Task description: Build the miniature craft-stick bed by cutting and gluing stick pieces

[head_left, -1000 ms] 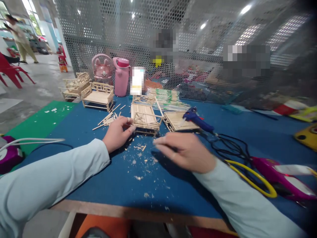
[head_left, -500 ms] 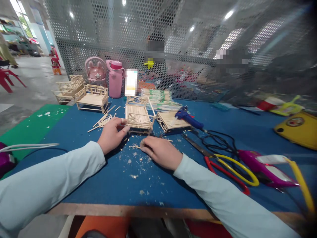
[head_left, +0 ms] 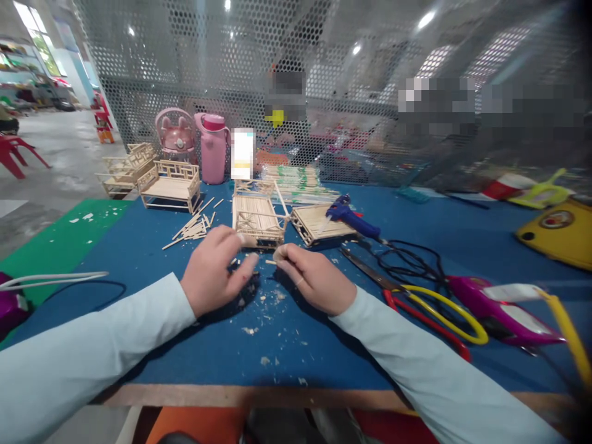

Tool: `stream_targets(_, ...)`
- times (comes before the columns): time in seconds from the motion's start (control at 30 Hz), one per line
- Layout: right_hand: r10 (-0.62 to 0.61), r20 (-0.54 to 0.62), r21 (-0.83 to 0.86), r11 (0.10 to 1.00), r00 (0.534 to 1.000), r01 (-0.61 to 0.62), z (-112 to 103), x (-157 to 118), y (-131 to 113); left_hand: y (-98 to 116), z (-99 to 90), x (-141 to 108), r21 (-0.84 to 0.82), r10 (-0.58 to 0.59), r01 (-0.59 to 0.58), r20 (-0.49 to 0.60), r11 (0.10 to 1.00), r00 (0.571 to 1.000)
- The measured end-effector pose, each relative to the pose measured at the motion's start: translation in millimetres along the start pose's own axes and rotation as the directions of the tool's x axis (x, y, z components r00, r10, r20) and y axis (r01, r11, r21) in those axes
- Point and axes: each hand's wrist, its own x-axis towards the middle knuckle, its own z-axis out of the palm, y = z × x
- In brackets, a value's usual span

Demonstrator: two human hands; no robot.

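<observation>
My right hand (head_left: 317,279) pinches a short wooden stick (head_left: 271,262), whose end pokes out to the left of the fingertips. Facing it, my left hand (head_left: 217,271) is open, thumb and forefinger apart with nothing seen between them. Just beyond both hands stands a miniature bed-like frame of thin wooden sticks (head_left: 259,213). A flat slatted stick piece (head_left: 319,223) lies to its right, with a blue glue gun (head_left: 354,217) resting on it. Loose cut sticks (head_left: 194,229) lie in a pile past my left hand.
Finished miniature stick benches (head_left: 169,184) stand at the back left, near a pink bottle (head_left: 213,151) and a lit phone (head_left: 243,154). Scissors (head_left: 388,285) with red and yellow handles, black cable and a purple device (head_left: 504,314) lie right. A perforated metal screen (head_left: 185,68) closes the back.
My left hand has come away from the stick frame, moving right and toward me, its fingers parting. My right hand has shifted slightly right and up, with the short stick showing at its fingertips.
</observation>
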Motion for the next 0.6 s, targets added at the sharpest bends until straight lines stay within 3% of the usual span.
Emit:
stream_targets(0.1, -0.033, 0.01, 0.026, 0.999, 0.999, 0.033, 2.4, -0.2, -1.5, 9.3, 2.4, -2.1, 0.061, 0.072, -0.082, 0.144, 0.995, 0.987)
stream_targets(0.23, -0.043, 0.001, 0.05, 0.998, 0.999, 0.042, 4.0, 0.7, -3.7, 8.2, 9.0, -2.1, 0.084, 0.075, -0.094, 0.208, 0.992, 0.975)
stream_targets(0.33, 0.015, -0.03, 0.059, 0.998, 0.999, -0.013, 1.4, 1.3, -3.5, 4.8, 10.1, -0.3, 0.069, 0.071, -0.087, 0.207, 0.994, 0.976)
stream_targets(0.47, 0.226, -0.149, -0.062, 0.969, 0.963, -0.237, -4.6, -0.6, 2.9, 0.7, 8.9, 3.3, 0.071, 0.037, -0.051, 0.176, 0.996, 0.984)
stream_targets(0.53, 0.24, -0.213, -0.101, 0.959, 0.947, -0.266, -5.8, -2.1, 5.7, -0.8, 8.9, 4.8, 0.082, 0.028, -0.041, 0.165, 0.996, 0.986)
stream_targets(0.6, 0.185, -0.262, -0.098, 0.971, 0.947, -0.217, -5.2, -3.1, 5.6, -1.2, 9.5, 5.9, 0.086, 0.036, -0.05, 0.16, 0.995, 0.987)
